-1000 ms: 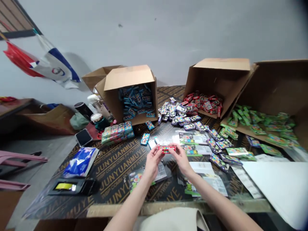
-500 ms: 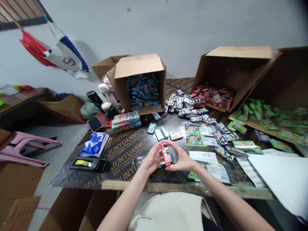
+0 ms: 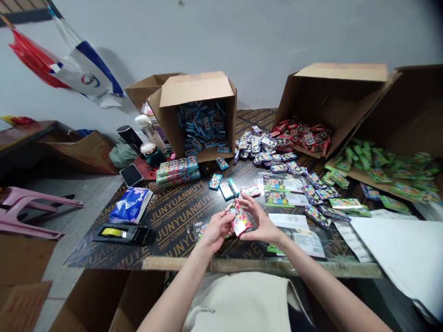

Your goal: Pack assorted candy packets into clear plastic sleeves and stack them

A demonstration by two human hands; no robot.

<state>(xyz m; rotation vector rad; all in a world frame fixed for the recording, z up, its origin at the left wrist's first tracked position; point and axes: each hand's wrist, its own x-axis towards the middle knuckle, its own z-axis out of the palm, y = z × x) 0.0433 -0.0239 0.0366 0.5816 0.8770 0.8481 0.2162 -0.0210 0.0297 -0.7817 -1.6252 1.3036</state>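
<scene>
My left hand [image 3: 218, 230] grips a small red box [image 3: 241, 224] with colourful print, its thumb over the near face. My right hand [image 3: 261, 223] curves round the box's other side, with fingertips at the top end and thumb at the bottom end. The box is tilted above the table. Just beyond it lie blue boxes [image 3: 227, 190] and another red box [image 3: 251, 190], flat on the table. Printed green-and-white sheets [image 3: 284, 198] are spread to the right of my hands. Part of another sheet shows beneath my left hand.
Open cartons hold blue boxes [image 3: 204, 127], red boxes [image 3: 309, 136] and green packs [image 3: 398, 166]. Purple boxes [image 3: 259, 146] are heaped between cartons. At left are stacked packs [image 3: 178, 169], a phone [image 3: 131, 175], a blue pouch [image 3: 130, 205], a tape dispenser [image 3: 121, 234] and bottles [image 3: 152, 129].
The red box has turned, so its broad printed face shows instead of its narrow side. My left thumb now lies over that face. The whole view has shifted slightly.
</scene>
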